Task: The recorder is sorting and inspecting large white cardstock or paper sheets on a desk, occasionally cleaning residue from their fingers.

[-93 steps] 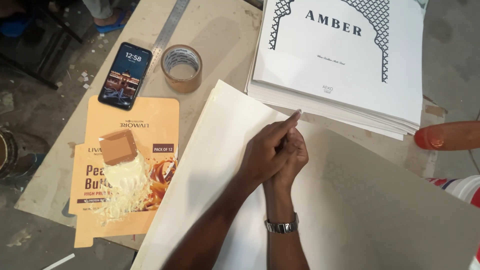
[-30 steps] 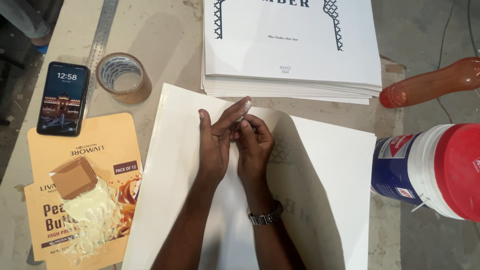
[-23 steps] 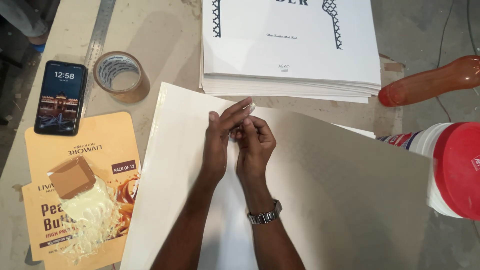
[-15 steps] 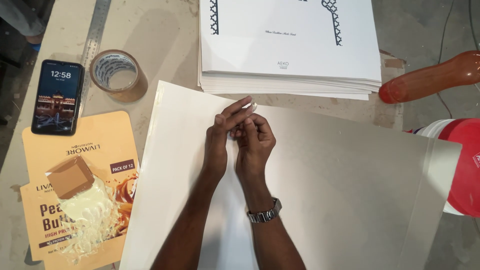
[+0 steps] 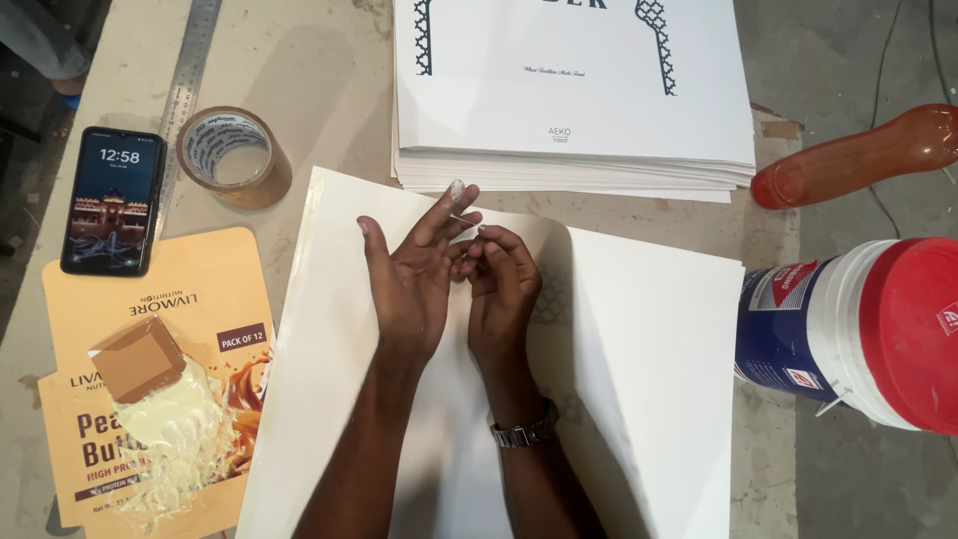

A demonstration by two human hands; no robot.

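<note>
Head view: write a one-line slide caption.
Left hand and right hand meet, fingertips together, over a white sheet.

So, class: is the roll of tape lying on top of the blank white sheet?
No, the roll of tape sits on the bare table, up and left of the white sheet, beside the phone.

The stack of printed sheets [image 5: 574, 90] runs off the top edge. The red-lidded bucket [image 5: 858, 329] is cut off at the right. Whatever the right hand [image 5: 504, 289] pinches is too small to tell.

The single head-worn camera looks steeply down, from close above, onto the worktable [image 5: 329, 90] and both forearms.
</note>
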